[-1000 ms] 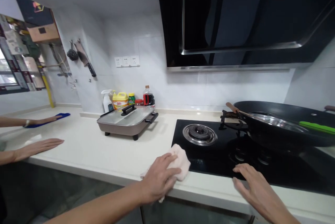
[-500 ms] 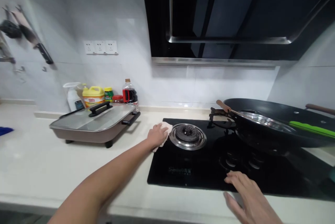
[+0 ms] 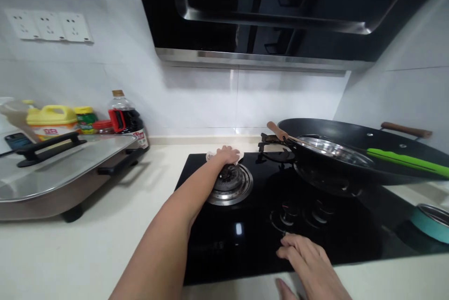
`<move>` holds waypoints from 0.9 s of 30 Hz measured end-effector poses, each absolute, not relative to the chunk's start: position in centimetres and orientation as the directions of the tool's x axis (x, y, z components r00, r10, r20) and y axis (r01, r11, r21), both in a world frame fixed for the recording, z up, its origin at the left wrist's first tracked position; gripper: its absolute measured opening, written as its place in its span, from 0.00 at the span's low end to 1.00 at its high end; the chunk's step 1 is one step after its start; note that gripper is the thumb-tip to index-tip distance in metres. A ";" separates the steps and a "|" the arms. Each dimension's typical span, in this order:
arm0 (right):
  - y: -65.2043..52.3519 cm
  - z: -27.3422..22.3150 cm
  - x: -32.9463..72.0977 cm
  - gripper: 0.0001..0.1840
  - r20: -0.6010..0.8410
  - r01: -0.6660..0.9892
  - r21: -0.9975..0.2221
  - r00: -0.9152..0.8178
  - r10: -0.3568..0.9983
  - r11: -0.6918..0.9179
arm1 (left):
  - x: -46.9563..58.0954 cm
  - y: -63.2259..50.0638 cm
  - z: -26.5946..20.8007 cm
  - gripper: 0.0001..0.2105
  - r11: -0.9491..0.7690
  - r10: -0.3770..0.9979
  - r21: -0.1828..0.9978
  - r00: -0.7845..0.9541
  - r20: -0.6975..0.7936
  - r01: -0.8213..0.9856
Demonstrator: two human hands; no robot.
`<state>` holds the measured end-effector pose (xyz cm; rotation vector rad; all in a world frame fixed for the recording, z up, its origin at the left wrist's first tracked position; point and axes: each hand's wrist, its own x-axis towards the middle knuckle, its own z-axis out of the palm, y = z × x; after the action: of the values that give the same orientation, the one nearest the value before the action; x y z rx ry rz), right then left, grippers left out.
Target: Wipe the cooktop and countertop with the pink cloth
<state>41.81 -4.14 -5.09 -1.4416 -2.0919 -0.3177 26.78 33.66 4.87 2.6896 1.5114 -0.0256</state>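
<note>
My left hand [image 3: 227, 155] reaches across the black glass cooktop [image 3: 252, 239] and presses a pale cloth [image 3: 212, 155] onto its far edge, just behind the left burner [image 3: 229, 184]. Only a bit of cloth shows under the fingers. My right hand [image 3: 308, 267] rests flat, fingers spread, on the cooktop's front edge near the control knobs [image 3: 305, 211]. A black wok [image 3: 358, 160] with a wooden handle sits on the right burner, holding a steel lid and a green utensil [image 3: 407, 162].
An electric skillet with glass lid [image 3: 56, 174] stands on the white counter at left. Behind it are a dark sauce bottle [image 3: 126, 120], a yellow jug [image 3: 51, 122] and jars. A range hood [image 3: 266, 15] hangs overhead. A teal bowl [image 3: 431, 223] sits at right.
My left hand slid the cloth from the cooktop's front-left corner to its far edge behind the burner. The view moved closer and rightward. My right hand stayed at the front edge.
</note>
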 end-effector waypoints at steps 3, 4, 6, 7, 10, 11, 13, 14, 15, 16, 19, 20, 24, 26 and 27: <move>-4.3 -4.6 41.4 0.22 0.566 0.910 -0.159 -0.235 0.790 0.384 | 29.2 32.2 5.0 0.25 -0.583 0.811 0.029 0.583 -0.038 0.812; -4.3 -4.4 41.2 0.21 0.567 0.908 -0.171 -0.226 0.792 0.382 | 29.7 31.5 5.1 0.24 -0.603 0.796 0.026 0.604 -0.032 0.797; -4.4 -3.8 40.7 0.19 0.571 0.907 -0.196 -0.204 0.795 0.374 | 30.6 29.8 5.1 0.23 -0.647 0.762 0.022 0.648 -0.018 0.762; -4.4 -3.5 40.5 0.18 0.572 0.906 -0.209 -0.192 0.798 0.368 | 31.1 28.8 5.0 0.22 -0.671 0.741 0.022 0.671 -0.012 0.741; -4.7 -2.8 39.9 0.16 0.551 0.903 -0.257 -0.155 0.820 0.344 | 32.8 25.3 4.8 0.21 -0.741 0.672 0.028 0.741 0.004 0.671; -4.8 -2.7 39.7 0.15 0.539 0.902 -0.274 -0.143 0.830 0.334 | 33.3 24.1 4.6 0.21 -0.759 0.651 0.032 0.759 0.010 0.650; -4.9 -2.6 39.5 0.14 0.518 0.900 -0.303 -0.119 0.847 0.312 | 33.9 21.7 4.4 0.21 -0.784 0.620 0.042 0.784 0.031 0.619; -5.0 -2.6 39.5 0.13 0.511 0.900 -0.314 -0.109 0.852 0.303 | 33.9 20.7 4.3 0.21 -0.792 0.611 0.046 0.790 0.044 0.609; -5.1 -2.7 39.5 0.13 0.508 0.898 -0.322 -0.103 0.855 0.300 | 33.8 19.7 4.2 0.20 -0.795 0.607 0.051 0.793 0.058 0.605; -5.1 -2.8 39.5 0.13 0.509 0.896 -0.326 -0.102 0.855 0.300 | 33.4 18.8 4.1 0.20 -0.795 0.606 0.057 0.792 0.074 0.603; -5.1 -3.0 39.5 0.11 0.528 0.893 -0.318 -0.111 0.842 0.317 | 31.9 16.3 3.9 0.18 -0.789 0.614 0.075 0.780 0.122 0.610; -5.1 -3.1 39.5 0.11 0.535 0.894 -0.314 -0.112 0.837 0.320 | 31.4 15.5 3.7 0.18 -0.785 0.619 0.082 0.774 0.137 0.614; -5.0 -3.1 39.4 0.09 0.543 0.900 -0.305 -0.104 0.833 0.312 | 29.1 12.2 2.9 0.19 -0.768 0.639 0.106 0.745 0.192 0.631; -5.0 -3.1 39.4 0.09 0.548 0.902 -0.303 -0.098 0.831 0.307 | 27.8 10.8 2.3 0.20 -0.759 0.649 0.115 0.729 0.216 0.641; -5.0 -3.1 39.4 0.09 0.549 0.902 -0.303 -0.098 0.830 0.307 | 27.1 10.1 2.1 0.20 -0.758 0.650 0.118 0.725 0.227 0.642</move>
<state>39.40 -5.05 -3.14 -1.5351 -1.9345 -0.1442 27.10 10.13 2.06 2.8887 1.0815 0.3991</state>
